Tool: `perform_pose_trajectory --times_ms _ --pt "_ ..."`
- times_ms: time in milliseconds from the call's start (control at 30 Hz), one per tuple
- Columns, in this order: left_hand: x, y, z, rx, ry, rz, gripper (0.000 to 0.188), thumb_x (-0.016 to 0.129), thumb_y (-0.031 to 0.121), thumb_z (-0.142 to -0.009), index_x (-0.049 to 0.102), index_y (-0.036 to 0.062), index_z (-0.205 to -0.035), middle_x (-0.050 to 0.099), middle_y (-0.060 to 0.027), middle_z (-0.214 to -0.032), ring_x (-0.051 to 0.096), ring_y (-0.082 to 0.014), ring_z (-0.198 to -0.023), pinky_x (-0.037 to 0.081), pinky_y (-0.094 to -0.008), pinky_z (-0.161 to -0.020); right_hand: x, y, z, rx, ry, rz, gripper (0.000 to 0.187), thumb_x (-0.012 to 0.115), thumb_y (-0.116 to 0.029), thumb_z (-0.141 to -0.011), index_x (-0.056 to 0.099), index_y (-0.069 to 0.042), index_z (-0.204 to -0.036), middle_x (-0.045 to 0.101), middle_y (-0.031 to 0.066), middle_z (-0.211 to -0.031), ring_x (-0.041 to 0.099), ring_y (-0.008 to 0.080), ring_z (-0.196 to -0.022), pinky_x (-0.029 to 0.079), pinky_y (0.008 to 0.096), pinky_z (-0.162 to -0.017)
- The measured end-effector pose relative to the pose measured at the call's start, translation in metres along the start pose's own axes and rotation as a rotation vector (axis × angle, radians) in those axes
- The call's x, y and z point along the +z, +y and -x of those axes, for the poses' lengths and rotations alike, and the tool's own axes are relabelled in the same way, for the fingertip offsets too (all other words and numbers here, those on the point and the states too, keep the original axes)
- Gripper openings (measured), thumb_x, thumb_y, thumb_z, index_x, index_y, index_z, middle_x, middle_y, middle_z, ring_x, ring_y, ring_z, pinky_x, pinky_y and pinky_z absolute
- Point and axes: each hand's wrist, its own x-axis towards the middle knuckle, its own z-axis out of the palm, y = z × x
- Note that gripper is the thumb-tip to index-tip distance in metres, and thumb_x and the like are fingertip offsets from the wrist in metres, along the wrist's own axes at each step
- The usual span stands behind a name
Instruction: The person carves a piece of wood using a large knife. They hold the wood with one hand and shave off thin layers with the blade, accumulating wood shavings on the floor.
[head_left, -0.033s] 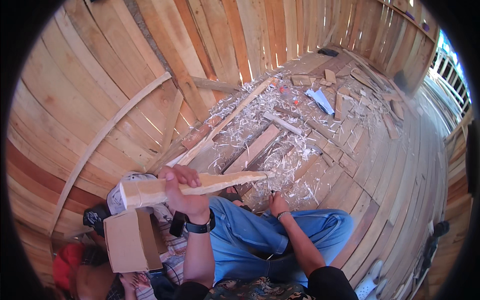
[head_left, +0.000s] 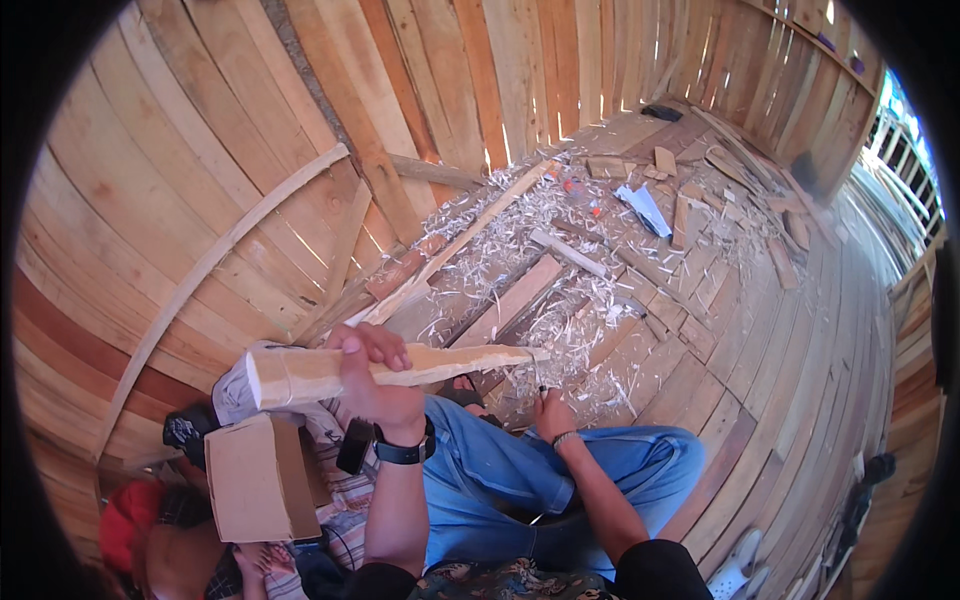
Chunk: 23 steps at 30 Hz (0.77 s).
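Note:
My left hand (head_left: 375, 385) grips a pale, roughly carved wooden piece (head_left: 450, 362) near its middle and holds it level in front of me. The piece is thick and square-cut at its left end and tapers to a point on the right. A black watch (head_left: 405, 450) sits on that wrist. My right hand (head_left: 550, 412) rests low by my knee in blue jeans (head_left: 500, 470), just below the pointed tip. Its fingers are closed around a small dark tool (head_left: 543, 390); I cannot make out what kind.
Wood shavings (head_left: 500, 250) and loose boards (head_left: 510, 300) cover the plank floor ahead. A blue-white scrap (head_left: 645, 205) lies farther off. A cardboard box (head_left: 250, 480), a black item (head_left: 185, 430) and a red thing (head_left: 125, 520) sit at my lower left. Slatted wooden walls curve around.

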Motion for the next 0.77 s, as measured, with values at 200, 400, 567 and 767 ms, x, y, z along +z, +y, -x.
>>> perform_pose_trajectory --times_ms 200,400,567,767 --pt "0.060 -0.028 -0.010 -0.048 0.029 -0.065 0.020 0.053 0.012 -0.084 0.041 0.0063 -0.070 0.038 0.0004 -0.051 0.039 -0.0071 -0.045 0.033 -0.0224 -0.041 0.009 0.021 -0.019 -0.026 0.089 -0.054 0.029 0.051 -0.024 -0.087 0.048 0.005 -0.090 0.058 0.0314 -0.084 0.056 0.0480 -0.080 0.045 0.0526 -0.070" --pt "0.089 -0.040 -0.021 -0.049 -0.067 -0.124 0.027 0.058 0.010 -0.082 0.043 0.0053 -0.061 0.040 0.0026 -0.050 0.038 -0.0047 -0.045 0.029 -0.0231 -0.041 0.022 0.057 -0.033 -0.024 0.109 0.002 0.029 0.048 -0.025 -0.089 0.045 0.003 -0.095 0.057 0.0329 -0.081 0.055 0.0502 -0.078 0.042 0.0563 -0.069" --pt "0.110 -0.051 -0.022 0.008 -0.092 -0.192 0.023 0.055 0.017 -0.084 0.046 0.0041 -0.066 0.040 -0.0010 -0.048 0.037 -0.0080 -0.038 0.032 -0.0237 -0.038 0.024 0.084 -0.048 -0.036 0.024 0.059 0.028 0.048 -0.024 -0.088 0.044 0.003 -0.096 0.058 0.0326 -0.085 0.056 0.0484 -0.080 0.043 0.0543 -0.070" --pt "0.112 -0.056 -0.033 -0.028 -0.119 -0.263 0.027 0.059 0.019 -0.083 0.046 0.0053 -0.064 0.040 -0.0006 -0.046 0.039 -0.0078 -0.038 0.033 -0.0228 -0.037 0.015 0.025 -0.040 -0.001 0.036 -0.195 0.047 0.051 -0.028 -0.086 0.040 0.006 -0.118 0.060 0.0305 -0.093 0.058 0.0440 -0.089 0.047 0.0490 -0.079"
